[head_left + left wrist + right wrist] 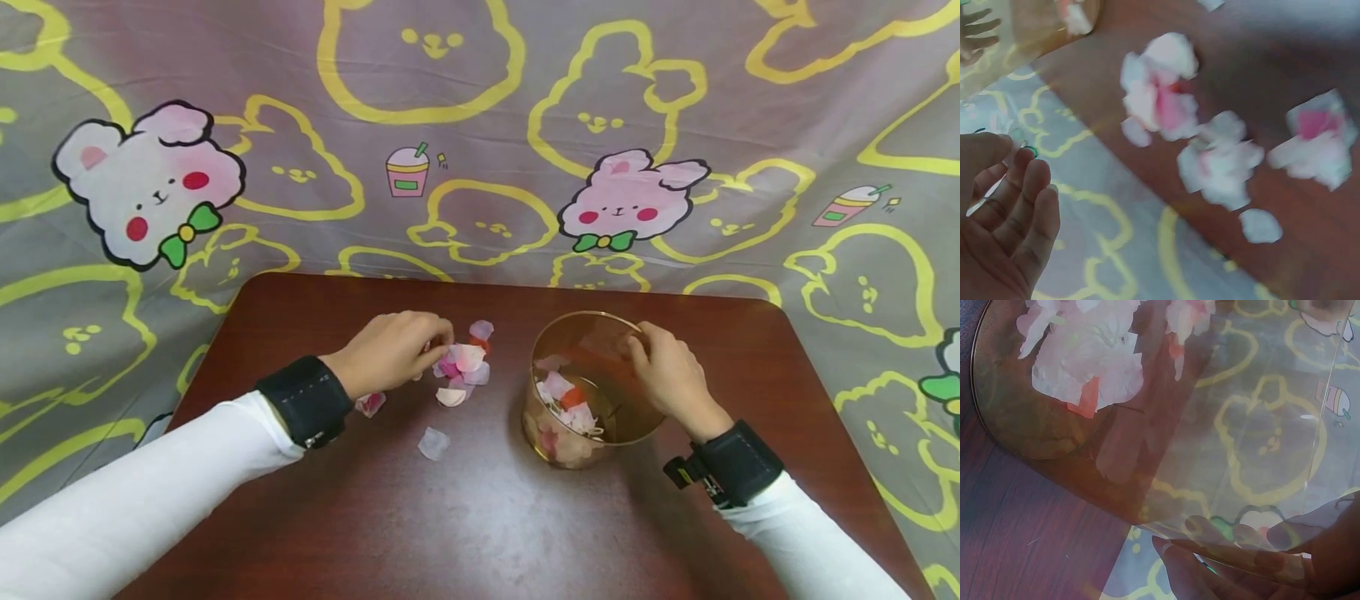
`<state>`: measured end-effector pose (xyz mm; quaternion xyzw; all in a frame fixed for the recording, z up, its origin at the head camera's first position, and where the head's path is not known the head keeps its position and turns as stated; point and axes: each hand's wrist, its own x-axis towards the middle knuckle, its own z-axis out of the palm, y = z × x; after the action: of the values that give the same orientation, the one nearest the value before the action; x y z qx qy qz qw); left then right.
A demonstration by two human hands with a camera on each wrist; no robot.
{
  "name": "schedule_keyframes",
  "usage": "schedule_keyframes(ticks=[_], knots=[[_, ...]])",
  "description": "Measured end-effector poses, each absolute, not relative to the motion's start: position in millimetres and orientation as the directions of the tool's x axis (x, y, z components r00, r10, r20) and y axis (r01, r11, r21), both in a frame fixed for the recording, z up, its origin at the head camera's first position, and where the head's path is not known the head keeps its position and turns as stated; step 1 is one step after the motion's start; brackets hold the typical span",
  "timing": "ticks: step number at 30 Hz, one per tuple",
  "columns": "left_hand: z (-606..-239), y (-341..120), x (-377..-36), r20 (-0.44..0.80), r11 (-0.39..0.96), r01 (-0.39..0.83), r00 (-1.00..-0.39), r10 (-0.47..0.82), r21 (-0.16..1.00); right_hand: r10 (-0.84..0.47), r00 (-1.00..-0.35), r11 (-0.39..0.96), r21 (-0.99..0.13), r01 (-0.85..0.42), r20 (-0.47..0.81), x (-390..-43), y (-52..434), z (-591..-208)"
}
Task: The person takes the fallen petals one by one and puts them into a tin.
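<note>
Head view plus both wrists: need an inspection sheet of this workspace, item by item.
Surface: dark red-brown table.
Job's things: clear container with petals inside; loose petals on the table.
Clutter: nothing seen.
Grippers: left hand pinches at the loose petals; right hand grips the container's rim.
Cables: nothing seen; black wrist bands only.
Surroundings: grey cloth with rabbit prints behind and around the table.

2 hands (390,350), 1 glass bowl (592,387), 1 table (480,517).
</note>
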<state>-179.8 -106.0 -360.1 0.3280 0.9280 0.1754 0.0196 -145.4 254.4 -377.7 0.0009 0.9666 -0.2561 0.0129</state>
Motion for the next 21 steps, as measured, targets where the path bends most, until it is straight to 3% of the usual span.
schedule_keyframes(ticks=[8, 21], knots=[[-329.3, -77.9, -189.8, 0.140, 0.683, 0.665, -0.740, 0.658, 0.303, -0.008, -1.000, 0.872, -0.489, 0.000, -0.015, -146.2, 254.6, -378.5], [-310.4, -27.8, -185.1, 0.169, 0.608, 0.748, -0.657, 0.735, 0.265, -0.007, -1.000, 0.868, -0.496, 0.007, -0.026, -145.9, 255.0, -377.8]])
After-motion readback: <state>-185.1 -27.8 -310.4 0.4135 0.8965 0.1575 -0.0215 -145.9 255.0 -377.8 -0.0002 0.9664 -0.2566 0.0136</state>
